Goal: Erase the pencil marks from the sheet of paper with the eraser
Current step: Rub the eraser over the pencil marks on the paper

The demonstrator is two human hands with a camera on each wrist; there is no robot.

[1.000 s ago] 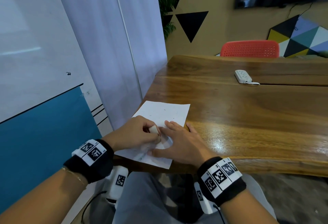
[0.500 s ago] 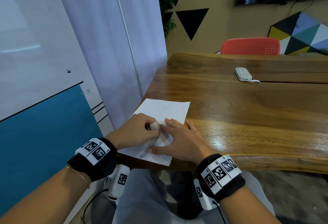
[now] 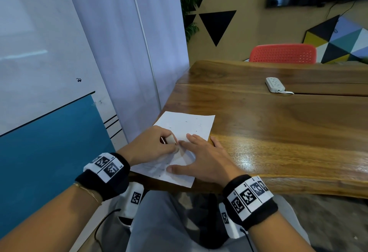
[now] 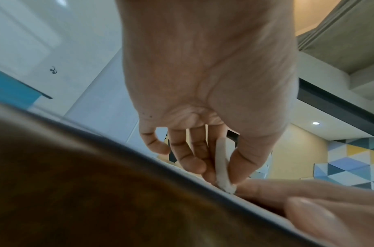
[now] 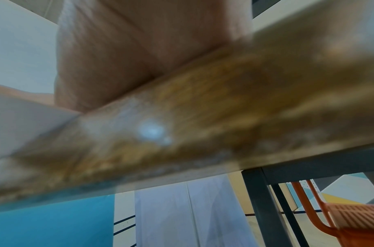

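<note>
A white sheet of paper (image 3: 187, 124) lies at the near left corner of the wooden table (image 3: 278, 132), with faint pencil marks and small dark crumbs on it. My left hand (image 3: 151, 148) pinches a white eraser (image 3: 169, 139) between thumb and fingers, its lower end down on the paper. In the left wrist view the eraser (image 4: 222, 167) stands on end, its tip touching the sheet beside a finger of the other hand. My right hand (image 3: 201, 158) lies flat on the paper with fingers spread, holding the sheet down. The right wrist view shows only the heel of that hand and the table edge (image 5: 202, 117).
A white power strip (image 3: 275, 85) with a cord lies far back on the table. A red chair (image 3: 282, 53) stands behind the table. A curtain and a white-and-blue wall (image 3: 49, 132) close off the left side. My lap is under the table's near edge.
The left hand with the eraser has shifted slightly up the sheet while rubbing. The right hand has stayed flat on the paper.
</note>
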